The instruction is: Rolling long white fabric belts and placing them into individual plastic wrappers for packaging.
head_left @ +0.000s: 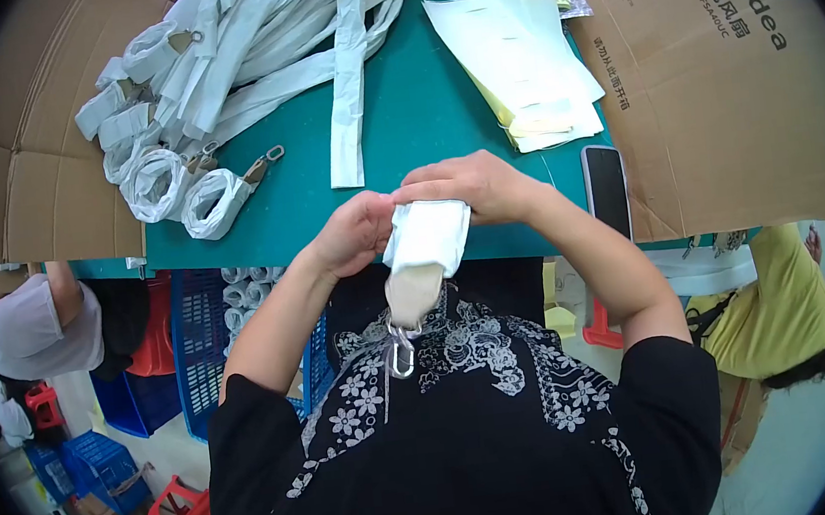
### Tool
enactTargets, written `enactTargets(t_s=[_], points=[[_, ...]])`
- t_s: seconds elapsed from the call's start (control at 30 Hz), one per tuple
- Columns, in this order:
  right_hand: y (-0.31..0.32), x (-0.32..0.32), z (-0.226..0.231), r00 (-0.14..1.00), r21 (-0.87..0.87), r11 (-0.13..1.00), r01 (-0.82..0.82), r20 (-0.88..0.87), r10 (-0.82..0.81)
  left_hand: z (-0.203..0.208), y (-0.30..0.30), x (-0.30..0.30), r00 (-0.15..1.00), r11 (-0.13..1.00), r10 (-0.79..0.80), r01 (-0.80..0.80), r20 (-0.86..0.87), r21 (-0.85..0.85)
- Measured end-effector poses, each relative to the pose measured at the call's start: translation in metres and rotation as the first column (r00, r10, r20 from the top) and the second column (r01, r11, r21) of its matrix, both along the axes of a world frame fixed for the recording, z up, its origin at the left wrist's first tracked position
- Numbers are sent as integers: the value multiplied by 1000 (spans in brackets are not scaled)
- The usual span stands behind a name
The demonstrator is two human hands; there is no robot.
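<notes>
Close to the table's front edge, a rolled strap [430, 233] in white wrapping is held between both hands. Its beige end [414, 294] sticks out toward me, with a metal snap hook [401, 351] hanging from it. My left hand [358, 233] is closed against the roll's left side. Over its far edge bends my right hand [474, 189], fingers pressed together on the wrapping. The roll hides some fingertips. Just beyond, a flat white-wrapped strap [349, 133] lies lengthwise on the green table [308, 173].
Finished-looking white rolls [213, 203] with metal hooks lie at the left, below a heap of long wrapped straps [260, 47]. Pale paper sheets [522, 60] and a phone [607, 192] are at the right. Cardboard [709, 116] flanks both sides. A blue crate [197, 330] stands lower left; people sit either side.
</notes>
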State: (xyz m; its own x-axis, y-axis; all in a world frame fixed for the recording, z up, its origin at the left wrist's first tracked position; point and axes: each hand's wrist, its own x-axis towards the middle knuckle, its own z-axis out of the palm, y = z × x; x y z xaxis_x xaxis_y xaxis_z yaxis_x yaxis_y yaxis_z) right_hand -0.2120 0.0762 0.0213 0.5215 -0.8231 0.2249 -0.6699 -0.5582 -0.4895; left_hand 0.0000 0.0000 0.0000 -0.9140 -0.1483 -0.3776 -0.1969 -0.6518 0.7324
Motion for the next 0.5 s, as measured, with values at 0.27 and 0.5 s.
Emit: enactTargets(t_s=[0.27, 0.5], points=[[8, -32, 12, 895, -80, 892, 445, 22, -445, 25, 14, -45, 991, 932, 127, -137, -52, -335], [56, 36, -24, 448, 221, 670, 709, 593, -669, 13, 45, -81, 870, 763, 373, -485, -323, -427]])
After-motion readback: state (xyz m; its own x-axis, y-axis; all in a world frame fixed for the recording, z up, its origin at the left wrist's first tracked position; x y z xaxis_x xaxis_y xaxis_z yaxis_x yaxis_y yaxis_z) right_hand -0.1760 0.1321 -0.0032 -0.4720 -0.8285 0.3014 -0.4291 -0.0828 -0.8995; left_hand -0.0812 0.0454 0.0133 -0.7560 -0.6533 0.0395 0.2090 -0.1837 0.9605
